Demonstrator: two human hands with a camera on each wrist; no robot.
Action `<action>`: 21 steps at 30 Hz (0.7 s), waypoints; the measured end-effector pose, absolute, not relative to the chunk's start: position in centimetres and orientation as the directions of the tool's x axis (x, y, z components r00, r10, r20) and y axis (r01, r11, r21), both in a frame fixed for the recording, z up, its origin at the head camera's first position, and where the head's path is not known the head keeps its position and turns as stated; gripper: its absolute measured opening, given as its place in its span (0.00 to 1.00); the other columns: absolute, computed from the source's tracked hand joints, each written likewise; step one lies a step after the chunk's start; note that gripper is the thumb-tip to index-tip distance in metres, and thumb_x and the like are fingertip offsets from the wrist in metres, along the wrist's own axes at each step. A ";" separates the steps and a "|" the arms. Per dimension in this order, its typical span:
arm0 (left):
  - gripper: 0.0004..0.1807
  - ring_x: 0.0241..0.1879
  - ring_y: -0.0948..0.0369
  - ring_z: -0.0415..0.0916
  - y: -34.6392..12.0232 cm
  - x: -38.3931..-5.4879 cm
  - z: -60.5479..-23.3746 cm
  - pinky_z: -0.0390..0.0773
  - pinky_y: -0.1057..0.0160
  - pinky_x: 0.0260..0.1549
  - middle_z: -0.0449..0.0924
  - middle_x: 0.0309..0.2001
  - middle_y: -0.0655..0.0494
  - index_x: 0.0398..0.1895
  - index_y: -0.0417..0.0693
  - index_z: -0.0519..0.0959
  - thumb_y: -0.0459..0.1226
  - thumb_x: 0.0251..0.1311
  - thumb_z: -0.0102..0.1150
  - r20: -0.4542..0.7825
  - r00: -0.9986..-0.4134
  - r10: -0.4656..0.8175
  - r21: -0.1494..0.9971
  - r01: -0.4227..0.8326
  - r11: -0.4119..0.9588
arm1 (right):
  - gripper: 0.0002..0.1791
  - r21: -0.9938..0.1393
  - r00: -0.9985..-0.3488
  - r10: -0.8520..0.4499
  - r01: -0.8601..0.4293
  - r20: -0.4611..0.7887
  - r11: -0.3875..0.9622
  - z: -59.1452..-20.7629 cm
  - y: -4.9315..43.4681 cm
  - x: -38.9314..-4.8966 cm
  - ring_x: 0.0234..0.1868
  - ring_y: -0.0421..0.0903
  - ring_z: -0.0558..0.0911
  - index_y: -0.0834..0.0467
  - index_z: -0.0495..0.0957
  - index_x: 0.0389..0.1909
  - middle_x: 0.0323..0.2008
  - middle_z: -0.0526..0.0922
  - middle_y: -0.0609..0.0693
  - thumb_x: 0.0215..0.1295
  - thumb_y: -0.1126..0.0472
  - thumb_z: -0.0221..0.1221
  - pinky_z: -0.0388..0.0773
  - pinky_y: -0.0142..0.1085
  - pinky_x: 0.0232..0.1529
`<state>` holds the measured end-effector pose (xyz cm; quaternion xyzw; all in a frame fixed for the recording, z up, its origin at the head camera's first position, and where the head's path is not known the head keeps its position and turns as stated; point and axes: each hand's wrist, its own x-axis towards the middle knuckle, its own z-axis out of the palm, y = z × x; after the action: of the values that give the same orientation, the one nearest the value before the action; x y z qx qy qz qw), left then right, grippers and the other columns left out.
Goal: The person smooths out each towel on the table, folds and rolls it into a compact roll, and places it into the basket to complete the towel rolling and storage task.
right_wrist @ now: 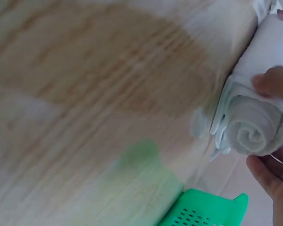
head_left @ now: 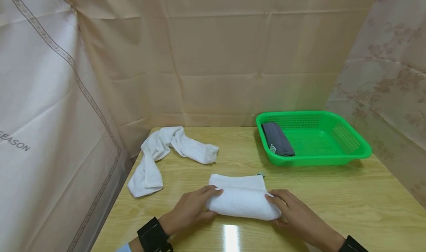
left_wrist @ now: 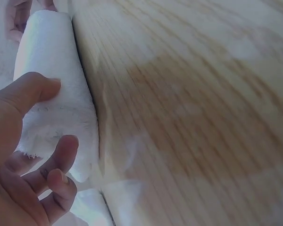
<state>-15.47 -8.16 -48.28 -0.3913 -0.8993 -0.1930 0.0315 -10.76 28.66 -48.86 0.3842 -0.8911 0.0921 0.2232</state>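
A white towel (head_left: 244,203) lies partly rolled up at the front middle of the table, a flat flap of it stretching out behind the roll. My left hand (head_left: 194,207) grips the roll's left end, thumb on top and fingers low at the side. At the other end my right hand (head_left: 293,215) holds it the same way. The right wrist view shows the spiral end of the towel roll (right_wrist: 252,127) between thumb and fingers. In the left wrist view the left thumb presses on the towel (left_wrist: 52,52), with the fingers curled by its end.
A second white towel (head_left: 153,152) lies crumpled at the table's back left. At the back right stands a green basket (head_left: 332,157), with a rolled dark grey towel (head_left: 279,139) along its left side. Cloth hangs behind the table (head_left: 359,193) and on both sides.
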 end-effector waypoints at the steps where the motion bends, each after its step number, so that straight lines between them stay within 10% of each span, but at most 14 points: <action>1: 0.36 0.55 0.56 0.81 -8.2 -15.5 -48.3 0.84 0.58 0.44 0.77 0.64 0.52 0.71 0.57 0.73 0.47 0.59 0.75 0.213 -0.688 0.694 0.325 0.720 0.614 | 0.47 0.007 -0.608 -0.639 -0.722 0.470 0.692 -48.8 28.6 -10.8 0.56 0.50 0.78 0.64 0.76 0.61 0.57 0.78 0.55 0.34 0.59 0.83 0.74 0.32 0.58; 10: 0.34 0.59 0.58 0.78 -8.4 -16.0 -48.8 0.81 0.54 0.53 0.75 0.66 0.54 0.71 0.54 0.71 0.51 0.65 0.69 0.252 -0.675 0.694 0.393 0.727 0.564 | 0.33 -0.298 -0.783 -0.533 -0.618 0.322 0.728 -48.3 28.6 -11.1 0.51 0.44 0.81 0.59 0.80 0.60 0.52 0.81 0.49 0.51 0.61 0.76 0.84 0.39 0.46; 21: 0.28 0.61 0.61 0.71 -8.2 -15.9 -48.5 0.75 0.56 0.60 0.75 0.62 0.57 0.66 0.48 0.74 0.43 0.66 0.70 0.295 -0.663 0.689 0.502 0.721 0.479 | 0.27 -0.602 -0.834 -0.508 -0.524 0.218 0.603 -47.8 29.5 -12.2 0.43 0.32 0.79 0.55 0.80 0.62 0.55 0.85 0.50 0.61 0.64 0.71 0.78 0.31 0.41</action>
<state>-15.86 -8.18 -48.48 -0.4099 -0.8594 -0.3045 0.0262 -12.18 29.55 -47.83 0.2882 -0.8951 0.3400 0.0122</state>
